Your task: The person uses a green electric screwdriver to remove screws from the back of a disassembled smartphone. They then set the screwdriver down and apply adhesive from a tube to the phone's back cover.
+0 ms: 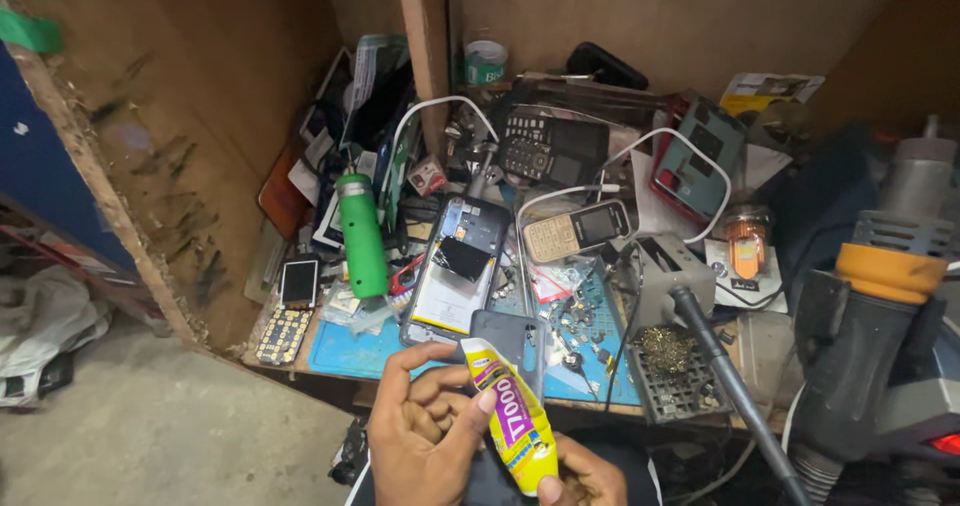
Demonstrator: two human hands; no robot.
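Yellow glue tube (510, 421) | left hand (425, 431) grip clamped | right hand (585, 476) pinching base

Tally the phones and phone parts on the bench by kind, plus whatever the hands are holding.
Opened smartphone, back off: 1
Loose dark back cover: 1
Keypad phones: 1, pale with a dark screen
Small phone with dark screen: 1
Bare keypad board: 1
Yellow glue tube, gripped by the left hand and resting on the right hand: 1
Total: 6
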